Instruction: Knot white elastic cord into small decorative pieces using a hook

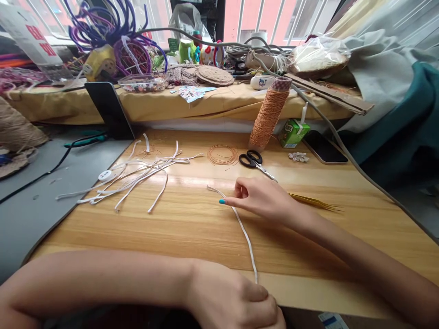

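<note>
A white cord [247,240] runs up the wooden table from the near edge, its far tip lying loose. My left hand [236,297], at the bottom, is closed around the cord's near end; its fingertips are hidden. Farther up, my right hand [259,197] hovers over the same cord. Its thumb, with a blue nail, stretches across the cord while the other fingers curl apart from it, and I see nothing held there. Black-handled scissors [255,160] lie just beyond this hand. Gold tweezers [313,201] rest behind its wrist, partly covered by the arm.
A pile of white cords [137,176] lies left, by a round white tape measure [104,175]. Coiled thin orange cord [222,155], an orange thread cone [269,116], a green carton [294,132] and a phone [325,147] stand or lie behind. A cluttered shelf [154,107] spans the back.
</note>
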Available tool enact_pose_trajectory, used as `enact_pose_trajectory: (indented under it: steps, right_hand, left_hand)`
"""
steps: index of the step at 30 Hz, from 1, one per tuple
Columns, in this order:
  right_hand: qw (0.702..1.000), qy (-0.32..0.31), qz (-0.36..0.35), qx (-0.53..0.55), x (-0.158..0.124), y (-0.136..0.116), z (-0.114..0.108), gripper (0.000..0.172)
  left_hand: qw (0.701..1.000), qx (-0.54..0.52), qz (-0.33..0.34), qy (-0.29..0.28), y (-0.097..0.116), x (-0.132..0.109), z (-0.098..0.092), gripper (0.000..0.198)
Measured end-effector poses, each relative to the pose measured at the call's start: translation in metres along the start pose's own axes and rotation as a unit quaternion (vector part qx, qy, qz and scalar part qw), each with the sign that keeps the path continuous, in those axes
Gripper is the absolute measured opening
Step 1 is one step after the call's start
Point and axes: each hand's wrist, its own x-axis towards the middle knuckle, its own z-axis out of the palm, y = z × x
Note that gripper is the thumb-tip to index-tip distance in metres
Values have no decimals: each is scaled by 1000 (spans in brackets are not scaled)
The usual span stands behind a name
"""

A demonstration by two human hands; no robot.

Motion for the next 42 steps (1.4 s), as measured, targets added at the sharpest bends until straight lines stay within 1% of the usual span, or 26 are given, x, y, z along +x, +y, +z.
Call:
enact_pose_trajectory:
  steps: [3, 5, 8, 12, 15, 19, 21, 23, 24, 26, 27, 29, 32, 34, 36, 39, 42]
  right_hand:
    - [998, 26, -21, -62, 2, -9, 6, 36]
    - [996, 42, -37, -65, 5, -14, 10, 28]
    - [998, 52, -33, -31, 12, -16, 15, 19]
    - [998, 49, -19, 16, 20, -13, 13, 18]
    - [997, 25, -29, 65, 24, -9, 9, 18]
    - [985, -25, -62, 162, 25, -7, 5, 15]
    - [985, -26, -70, 155, 25, -9, 6, 19]
    - [990, -11, -74, 121, 23, -11, 9, 25]
    - [991, 0, -74, 110, 22, -13, 10, 25]
    - [988, 16, -69, 138, 21, -15, 12, 16]
    - [984, 18, -62, 169, 21, -15, 13, 11]
    - [970, 12, -47, 239, 23, -12, 13, 7]
    - [945, -35, -32, 323, 31, -6, 11, 5]
    - [919, -72, -21, 386, 36, -2, 9, 8]
    - [890, -89, -5, 447, 39, 0, 7, 10]
    - [851, -75, 17, 520, 40, -1, 6, 10]
    - [821, -43, 36, 568, 40, -3, 7, 11]
  left_hand:
    - [1000, -13, -7, 0, 1, 0, 1, 35]
    - [1000, -11, 3, 2, 0, 1, 0, 34]
    - [1000, -10, 9, 0, -1, 2, -1, 35]
    - [1000, -6, 3, -8, -2, 2, -2, 37]
    - [1000, -2, 3, -11, -2, 2, -2, 35]
    - [1000, 7, 6, -23, -2, 1, -2, 33]
    - [1000, 11, 6, -27, -1, 0, -2, 32]
    - [999, 10, 3, -32, 0, 0, -2, 32]
    - [999, 8, 1, -34, 0, 0, -2, 32]
    - [999, 5, -1, -35, 1, -1, -2, 31]
    - [999, 3, -2, -35, 1, -1, -2, 30]
    - [999, 3, -4, -34, 1, -1, -2, 29]
    - [1000, 2, -5, -27, 0, 0, -2, 28]
    - [1000, -2, -6, -19, 0, 1, -2, 28]
    - [1000, -7, -13, -8, 0, 2, -1, 28]
    - [999, -9, -30, 15, 0, 4, 2, 28]
    - [999, -12, -40, 32, 1, 4, 5, 28]
